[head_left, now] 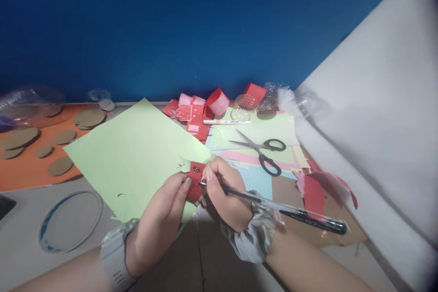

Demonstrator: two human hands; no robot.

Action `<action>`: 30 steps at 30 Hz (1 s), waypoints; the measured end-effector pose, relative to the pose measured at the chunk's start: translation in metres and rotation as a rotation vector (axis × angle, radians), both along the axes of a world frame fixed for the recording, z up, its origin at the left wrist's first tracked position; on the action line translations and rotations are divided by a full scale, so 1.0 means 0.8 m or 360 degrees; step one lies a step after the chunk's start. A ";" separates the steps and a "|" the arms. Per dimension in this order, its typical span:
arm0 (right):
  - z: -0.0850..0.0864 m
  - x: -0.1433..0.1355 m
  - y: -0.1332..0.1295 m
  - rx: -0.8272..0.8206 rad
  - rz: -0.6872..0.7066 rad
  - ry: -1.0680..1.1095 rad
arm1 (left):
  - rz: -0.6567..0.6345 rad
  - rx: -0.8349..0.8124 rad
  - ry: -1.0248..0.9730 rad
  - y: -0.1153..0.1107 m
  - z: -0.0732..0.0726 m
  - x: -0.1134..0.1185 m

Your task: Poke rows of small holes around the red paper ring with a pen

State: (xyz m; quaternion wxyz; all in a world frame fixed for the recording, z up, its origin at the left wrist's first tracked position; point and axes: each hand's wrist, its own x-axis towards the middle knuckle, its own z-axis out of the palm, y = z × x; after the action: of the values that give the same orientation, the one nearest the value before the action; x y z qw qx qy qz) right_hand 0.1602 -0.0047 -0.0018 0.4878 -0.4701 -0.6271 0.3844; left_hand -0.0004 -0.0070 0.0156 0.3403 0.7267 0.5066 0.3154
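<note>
Near the middle, my left hand (pixel 164 210) pinches a small red paper piece (pixel 195 178) that bears a dark round mark near its top. My right hand (pixel 229 191) grips a clear-barrelled black pen (pixel 287 211), its tip against the red piece and its back end pointing to the lower right. The fingers of my right hand also rest close to the red piece's right edge. Under and behind my left hand lies a large light green sheet (pixel 137 155), turned cornerwise.
Open scissors (pixel 262 148) lie on coloured papers at the right, beside a white marker (pixel 226 122). Red paper rings (pixel 218 101) stand at the back. Cardboard discs (pixel 59 166) rest on an orange sheet (pixel 68 116) at left, above a tape ring (pixel 70 221). Red scraps (pixel 314 194) lie right.
</note>
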 end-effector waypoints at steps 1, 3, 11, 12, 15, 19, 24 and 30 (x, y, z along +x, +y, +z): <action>0.000 0.000 0.000 -0.0009 0.0008 0.0000 | 0.0005 -0.0007 0.0007 0.000 0.000 0.000; 0.000 0.001 0.000 -0.0028 0.0016 -0.0004 | 0.0022 -0.0021 0.0016 -0.001 -0.001 0.001; -0.002 0.000 0.000 -0.0024 0.0007 0.0018 | -0.0018 0.0058 0.0063 -0.002 -0.005 -0.002; -0.001 0.000 0.000 -0.0020 0.0008 0.0004 | -0.0039 0.0102 0.0096 -0.003 -0.007 -0.003; 0.002 -0.001 0.000 -0.0048 0.0003 -0.0051 | -0.0048 0.0210 0.0201 -0.004 -0.012 -0.005; 0.005 -0.002 0.000 -0.0058 -0.0016 -0.0055 | -0.0060 0.0179 0.0231 -0.004 -0.016 -0.006; 0.003 -0.001 0.000 -0.0070 0.0019 -0.0035 | -0.0053 0.0207 0.0231 -0.006 -0.021 -0.011; 0.001 -0.001 0.000 0.0018 -0.0022 -0.0041 | -0.0032 0.0218 0.0228 -0.006 -0.017 -0.008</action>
State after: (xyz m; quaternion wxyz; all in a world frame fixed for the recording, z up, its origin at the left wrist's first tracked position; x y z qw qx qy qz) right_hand 0.1594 -0.0045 -0.0007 0.4849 -0.4767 -0.6322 0.3714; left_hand -0.0068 -0.0116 0.0020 0.2560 0.7740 0.4995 0.2931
